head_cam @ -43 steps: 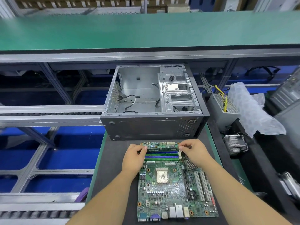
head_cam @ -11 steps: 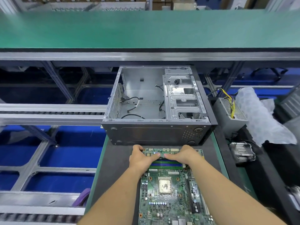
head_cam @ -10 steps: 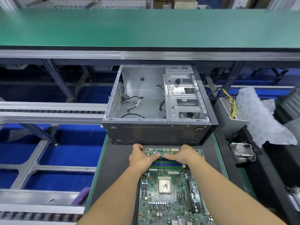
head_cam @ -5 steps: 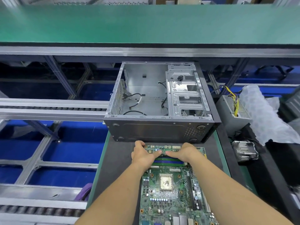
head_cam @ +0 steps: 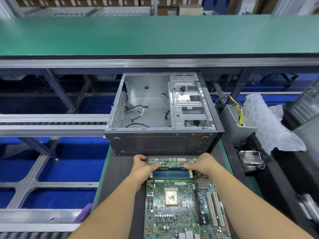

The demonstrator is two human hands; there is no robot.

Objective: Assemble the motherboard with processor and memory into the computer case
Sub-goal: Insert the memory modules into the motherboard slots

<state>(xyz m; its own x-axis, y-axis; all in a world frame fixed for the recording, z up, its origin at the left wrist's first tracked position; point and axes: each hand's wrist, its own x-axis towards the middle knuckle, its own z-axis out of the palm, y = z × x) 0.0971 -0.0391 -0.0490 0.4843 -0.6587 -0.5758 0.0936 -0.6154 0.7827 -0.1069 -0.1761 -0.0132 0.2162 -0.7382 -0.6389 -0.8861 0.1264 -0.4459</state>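
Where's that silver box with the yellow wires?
In the head view the silver box stands on the right, just beside the open case, with crumpled plastic wrap on its far right.
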